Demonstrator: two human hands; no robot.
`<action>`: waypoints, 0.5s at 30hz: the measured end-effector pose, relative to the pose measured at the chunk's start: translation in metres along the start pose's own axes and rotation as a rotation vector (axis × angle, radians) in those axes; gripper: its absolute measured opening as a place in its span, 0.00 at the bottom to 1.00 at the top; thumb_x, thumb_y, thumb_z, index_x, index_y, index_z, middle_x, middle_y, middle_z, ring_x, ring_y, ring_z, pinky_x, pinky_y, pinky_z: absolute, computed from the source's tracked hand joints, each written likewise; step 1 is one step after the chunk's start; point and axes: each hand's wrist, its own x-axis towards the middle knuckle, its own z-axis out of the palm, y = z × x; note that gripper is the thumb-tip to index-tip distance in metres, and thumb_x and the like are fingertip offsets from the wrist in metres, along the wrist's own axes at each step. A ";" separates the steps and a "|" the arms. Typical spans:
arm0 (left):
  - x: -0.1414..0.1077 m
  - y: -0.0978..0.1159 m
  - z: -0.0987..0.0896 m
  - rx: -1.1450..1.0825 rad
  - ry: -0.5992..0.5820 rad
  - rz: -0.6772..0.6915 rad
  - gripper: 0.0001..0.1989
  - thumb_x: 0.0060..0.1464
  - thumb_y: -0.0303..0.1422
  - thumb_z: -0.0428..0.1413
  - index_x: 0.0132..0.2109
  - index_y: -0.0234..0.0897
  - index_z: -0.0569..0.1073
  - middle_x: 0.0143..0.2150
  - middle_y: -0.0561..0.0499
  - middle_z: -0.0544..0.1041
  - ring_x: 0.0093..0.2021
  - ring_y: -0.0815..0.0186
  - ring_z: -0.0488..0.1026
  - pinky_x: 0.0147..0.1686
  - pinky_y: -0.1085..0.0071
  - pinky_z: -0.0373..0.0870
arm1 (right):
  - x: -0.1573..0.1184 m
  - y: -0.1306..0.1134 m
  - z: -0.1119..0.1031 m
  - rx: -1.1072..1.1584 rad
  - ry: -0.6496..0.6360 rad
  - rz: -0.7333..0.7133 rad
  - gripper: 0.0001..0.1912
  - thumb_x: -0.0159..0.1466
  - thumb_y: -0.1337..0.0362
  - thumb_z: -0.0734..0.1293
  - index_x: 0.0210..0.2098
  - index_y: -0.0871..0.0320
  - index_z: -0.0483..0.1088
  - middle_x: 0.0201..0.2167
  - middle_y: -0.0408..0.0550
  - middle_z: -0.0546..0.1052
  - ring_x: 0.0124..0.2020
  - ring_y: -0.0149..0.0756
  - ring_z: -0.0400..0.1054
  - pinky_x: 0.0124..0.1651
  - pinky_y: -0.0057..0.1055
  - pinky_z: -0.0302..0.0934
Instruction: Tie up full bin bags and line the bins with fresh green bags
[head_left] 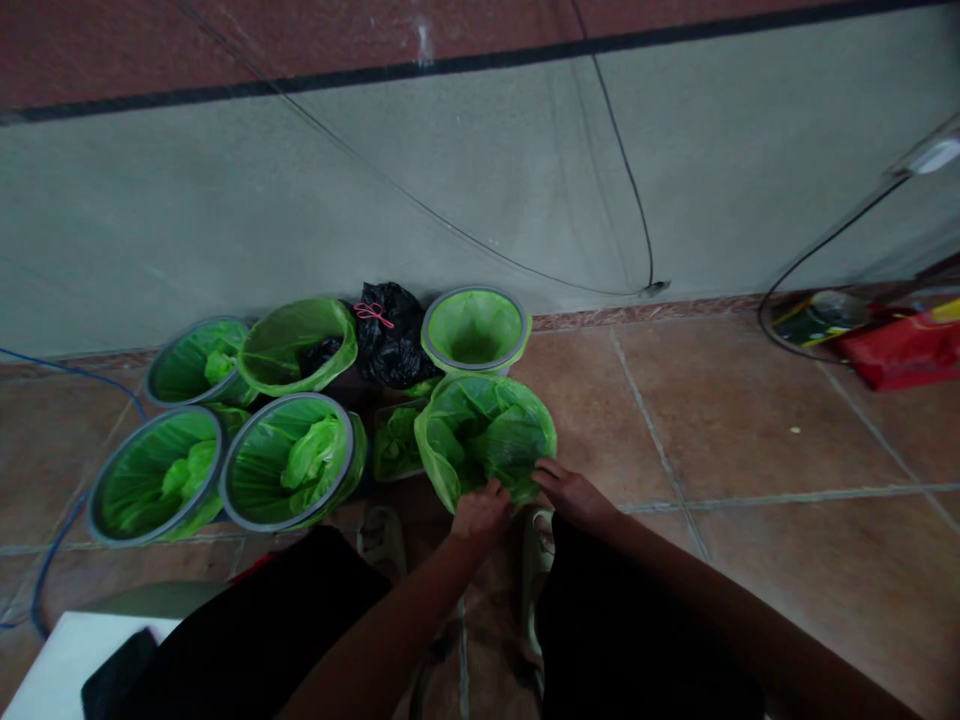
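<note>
A bin lined with a green translucent bag [517, 430] stands on the floor in front of me, the bag folded over its rim. My left hand [481, 508] is closed on the near edge of that bag. At the rim's right side, my right hand [574, 492] pinches the same bag. Directly behind is another green-lined bin [475, 330] with a grey ring round its top. A small green-lined container [397, 440] sits to the left, and behind it lies a black tied bag [391, 340] with a pink string.
Several more green-lined bins [288, 462] stand at the left, near a blue cable [56, 545]. A white box [90, 660] is at the lower left. By the wall [480, 180] at the right are a red object [904, 350] and black cables.
</note>
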 end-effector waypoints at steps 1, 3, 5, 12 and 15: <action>0.000 0.001 0.000 0.012 0.020 -0.007 0.11 0.64 0.37 0.51 0.43 0.37 0.75 0.43 0.47 0.74 0.42 0.63 0.75 0.36 0.69 0.69 | 0.002 0.000 0.001 -0.015 -0.021 0.000 0.19 0.61 0.79 0.57 0.46 0.59 0.71 0.50 0.55 0.72 0.45 0.37 0.72 0.48 0.34 0.68; 0.000 0.001 0.001 0.033 0.064 -0.010 0.11 0.63 0.37 0.52 0.41 0.36 0.75 0.42 0.45 0.75 0.44 0.60 0.73 0.39 0.66 0.70 | 0.004 -0.001 0.001 -0.048 -0.061 0.004 0.19 0.60 0.79 0.58 0.45 0.61 0.72 0.49 0.56 0.73 0.46 0.37 0.72 0.49 0.33 0.68; -0.001 0.000 -0.001 0.059 0.091 -0.015 0.10 0.62 0.33 0.52 0.38 0.34 0.76 0.41 0.44 0.75 0.46 0.58 0.72 0.41 0.63 0.70 | 0.004 -0.004 -0.001 -0.063 -0.070 0.023 0.20 0.59 0.79 0.58 0.47 0.61 0.72 0.52 0.58 0.73 0.47 0.38 0.72 0.50 0.34 0.67; -0.013 0.009 -0.009 0.085 0.235 -0.033 0.13 0.55 0.37 0.59 0.46 0.34 0.75 0.61 0.37 0.68 0.55 0.48 0.66 0.52 0.49 0.65 | -0.001 -0.008 -0.030 0.071 0.255 0.132 0.22 0.61 0.72 0.60 0.53 0.55 0.71 0.61 0.52 0.68 0.54 0.40 0.70 0.56 0.36 0.66; -0.007 0.019 -0.008 0.020 0.265 0.029 0.25 0.54 0.44 0.60 0.54 0.33 0.71 0.63 0.36 0.67 0.59 0.48 0.64 0.57 0.49 0.62 | 0.011 0.004 -0.040 0.053 0.350 0.244 0.19 0.63 0.70 0.58 0.50 0.56 0.73 0.55 0.53 0.74 0.54 0.41 0.70 0.57 0.38 0.65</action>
